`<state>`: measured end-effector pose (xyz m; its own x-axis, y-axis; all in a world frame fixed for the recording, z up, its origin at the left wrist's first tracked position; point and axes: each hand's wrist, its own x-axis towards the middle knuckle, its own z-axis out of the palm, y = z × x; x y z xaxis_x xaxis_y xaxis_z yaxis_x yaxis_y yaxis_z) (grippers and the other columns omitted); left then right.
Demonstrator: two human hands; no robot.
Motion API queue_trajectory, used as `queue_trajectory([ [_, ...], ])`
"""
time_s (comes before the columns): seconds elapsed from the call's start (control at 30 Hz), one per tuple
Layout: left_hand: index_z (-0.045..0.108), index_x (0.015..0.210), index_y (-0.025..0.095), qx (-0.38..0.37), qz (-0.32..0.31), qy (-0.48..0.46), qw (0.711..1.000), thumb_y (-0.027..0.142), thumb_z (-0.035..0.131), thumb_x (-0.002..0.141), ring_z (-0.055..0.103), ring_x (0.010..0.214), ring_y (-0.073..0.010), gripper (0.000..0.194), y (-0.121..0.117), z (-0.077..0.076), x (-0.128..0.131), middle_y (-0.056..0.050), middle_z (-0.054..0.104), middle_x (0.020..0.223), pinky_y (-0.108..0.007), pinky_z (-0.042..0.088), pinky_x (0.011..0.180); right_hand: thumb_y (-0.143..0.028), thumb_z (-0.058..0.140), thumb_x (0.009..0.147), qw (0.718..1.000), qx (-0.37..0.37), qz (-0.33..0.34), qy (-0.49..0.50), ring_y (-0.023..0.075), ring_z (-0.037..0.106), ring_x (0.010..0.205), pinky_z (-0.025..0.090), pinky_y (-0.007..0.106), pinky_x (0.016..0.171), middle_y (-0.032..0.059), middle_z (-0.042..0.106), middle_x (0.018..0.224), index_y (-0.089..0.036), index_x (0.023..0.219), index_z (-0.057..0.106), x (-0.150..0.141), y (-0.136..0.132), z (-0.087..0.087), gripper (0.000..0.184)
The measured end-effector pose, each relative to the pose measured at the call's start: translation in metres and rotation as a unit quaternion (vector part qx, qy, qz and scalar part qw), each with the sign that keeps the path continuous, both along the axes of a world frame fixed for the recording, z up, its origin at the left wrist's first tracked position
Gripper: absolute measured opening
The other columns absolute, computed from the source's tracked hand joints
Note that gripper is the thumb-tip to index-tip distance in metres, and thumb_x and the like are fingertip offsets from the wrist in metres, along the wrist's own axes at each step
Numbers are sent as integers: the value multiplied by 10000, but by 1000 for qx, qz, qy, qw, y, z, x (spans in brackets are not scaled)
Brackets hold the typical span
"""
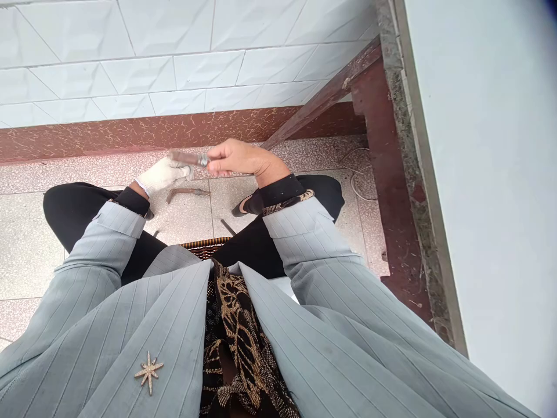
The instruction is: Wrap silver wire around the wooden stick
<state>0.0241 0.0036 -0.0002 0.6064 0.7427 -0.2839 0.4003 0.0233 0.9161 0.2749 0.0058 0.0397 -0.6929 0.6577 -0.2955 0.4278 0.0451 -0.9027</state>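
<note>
My left hand, in a white glove, is closed around a short brown rod and holds it roughly level above the floor. A silvery ringed section, like coiled wire or a thread, shows near the rod's right end. At that end the thumb and fingers of my bare right hand pinch, partly hiding the tip. The rod's left end is somewhat blurred. Below my hands a similar bent brown rod lies on the floor.
White wall tiles rise above a reddish-brown skirting. To the right stands a dark red wooden frame with a slanting brace, beside a white surface. A pale cable lies near it. A woven seat edge shows between my legs.
</note>
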Motion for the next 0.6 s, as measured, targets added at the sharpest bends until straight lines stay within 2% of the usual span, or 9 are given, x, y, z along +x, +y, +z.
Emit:
queue_trajectory([
  [0.1, 639, 785, 150, -48, -27, -6, 998, 218, 603, 931, 423, 502, -91, 165, -6, 6, 8, 25, 496, 572, -237, 335, 526, -321, 626, 1011, 984, 25, -175, 14, 113, 433, 587, 372, 256, 595, -16, 546, 689, -199, 787, 530, -5, 2, -6, 273],
  [0.13, 641, 782, 151, -52, -45, -1, 998, 216, 593, 935, 420, 494, -91, 173, -9, 8, 11, 24, 495, 565, -235, 327, 517, -317, 607, 1022, 978, 28, -207, -1, 119, 441, 594, 378, 261, 598, -8, 551, 698, -203, 783, 516, -7, 3, -9, 279],
  [0.2, 657, 783, 149, -40, -79, 19, 996, 231, 582, 938, 425, 493, -93, 190, -12, 11, 14, 17, 512, 572, -236, 325, 510, -279, 589, 1025, 971, 45, -224, -70, 133, 467, 621, 387, 276, 620, 12, 565, 717, -199, 779, 520, -11, 7, -15, 268],
  [0.3, 653, 768, 154, 11, -93, 54, 994, 251, 588, 909, 445, 523, -93, 183, -11, 12, 12, 18, 537, 596, -237, 350, 540, -218, 610, 997, 954, 107, -170, -224, 160, 501, 688, 369, 310, 665, 49, 585, 758, -171, 791, 581, -15, 9, -19, 213],
  [0.4, 624, 722, 165, 77, -81, 92, 989, 279, 583, 870, 477, 581, -101, 191, -7, 8, 7, 20, 556, 621, -239, 376, 590, -222, 620, 985, 934, 135, -72, -323, 184, 523, 733, 335, 333, 669, 78, 606, 800, -142, 847, 655, -17, 9, -19, 163],
  [0.5, 665, 751, 168, 94, -88, 118, 985, 307, 580, 844, 524, 633, -121, 188, -6, 4, 4, 6, 600, 663, -248, 401, 623, -232, 625, 979, 925, 100, 45, -364, 184, 525, 705, 326, 338, 647, 74, 613, 769, -142, 825, 675, -20, 5, -18, 185],
  [0.6, 705, 781, 171, 81, -103, 133, 982, 306, 584, 825, 531, 622, -132, 186, -6, 3, 5, -9, 619, 669, -255, 401, 612, -203, 631, 974, 926, 49, 149, -343, 164, 522, 670, 343, 324, 651, 40, 617, 722, -153, 755, 651, -23, 0, -17, 225],
])
